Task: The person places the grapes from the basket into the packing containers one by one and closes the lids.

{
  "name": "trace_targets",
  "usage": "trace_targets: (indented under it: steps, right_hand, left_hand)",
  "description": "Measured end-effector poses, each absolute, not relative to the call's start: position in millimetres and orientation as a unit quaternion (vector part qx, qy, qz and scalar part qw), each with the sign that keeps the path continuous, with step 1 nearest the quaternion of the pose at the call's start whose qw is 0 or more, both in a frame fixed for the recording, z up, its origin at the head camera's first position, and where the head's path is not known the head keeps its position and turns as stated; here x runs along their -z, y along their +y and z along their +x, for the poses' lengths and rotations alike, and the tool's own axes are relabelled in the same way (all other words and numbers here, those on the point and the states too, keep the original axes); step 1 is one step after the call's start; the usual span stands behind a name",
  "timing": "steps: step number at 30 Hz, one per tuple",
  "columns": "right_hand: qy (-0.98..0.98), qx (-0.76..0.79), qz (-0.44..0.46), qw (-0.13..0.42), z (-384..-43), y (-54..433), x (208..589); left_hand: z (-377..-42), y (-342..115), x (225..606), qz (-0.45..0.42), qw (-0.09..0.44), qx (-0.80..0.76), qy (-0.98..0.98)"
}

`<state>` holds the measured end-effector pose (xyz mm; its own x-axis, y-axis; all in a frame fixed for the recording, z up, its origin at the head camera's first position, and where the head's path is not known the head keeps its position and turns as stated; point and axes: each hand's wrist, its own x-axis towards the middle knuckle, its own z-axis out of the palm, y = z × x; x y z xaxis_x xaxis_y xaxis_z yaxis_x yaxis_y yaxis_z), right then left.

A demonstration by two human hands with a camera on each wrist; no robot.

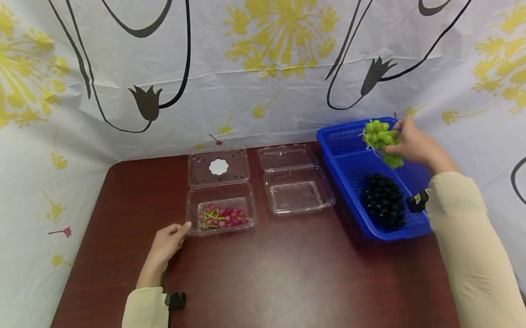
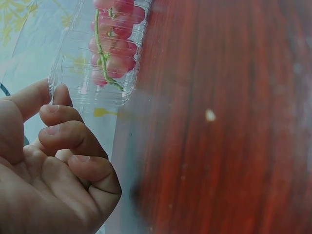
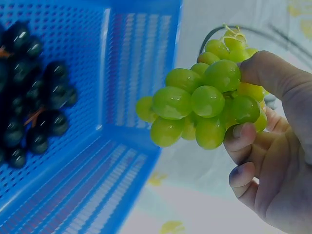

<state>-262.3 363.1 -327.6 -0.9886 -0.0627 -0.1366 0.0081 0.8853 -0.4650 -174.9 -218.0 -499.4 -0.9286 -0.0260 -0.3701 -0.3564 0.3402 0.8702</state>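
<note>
My right hand [image 1: 414,145] grips a bunch of green grapes [image 1: 380,139] and holds it lifted over the far end of a blue basket [image 1: 342,140]; the right wrist view shows the fingers [image 3: 243,139] curled round the green grapes [image 3: 204,105]. A bunch of black grapes [image 1: 383,201] lies in the basket's near end. My left hand [image 1: 169,241] rests on the table with loosely curled fingers [image 2: 73,139], holding nothing, beside a clear clamshell box [image 1: 220,215] that holds red grapes [image 1: 222,217].
A second clear clamshell box [image 1: 298,196] stands open between the red-grape box and the basket. The dark red table [image 1: 265,290] is backed by a white cloth [image 1: 252,54] with yellow flowers. Small black wrist cameras sit at both sleeves.
</note>
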Motion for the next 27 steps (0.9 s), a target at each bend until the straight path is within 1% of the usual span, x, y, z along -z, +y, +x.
trace_targets:
  steps: [6,11,16,27]
  right_hand:
    - [0.978,0.197,-0.034,0.065,-262,328,309]
    - [0.984,0.160,-0.056,0.055,-264,296,305]
    - [0.984,0.149,-0.088,0.044,-267,261,309]
    - [0.975,0.135,-0.178,0.004,-275,195,334]
  left_hand:
    - [-175,-218,499,-0.119,0.148,-0.560,0.807]
    - [-175,-218,498,-0.121,0.153,-0.561,0.804]
    - [-174,-217,498,-0.121,0.152,-0.575,0.795]
    - [-172,-216,501,-0.124,0.144,-0.578,0.793]
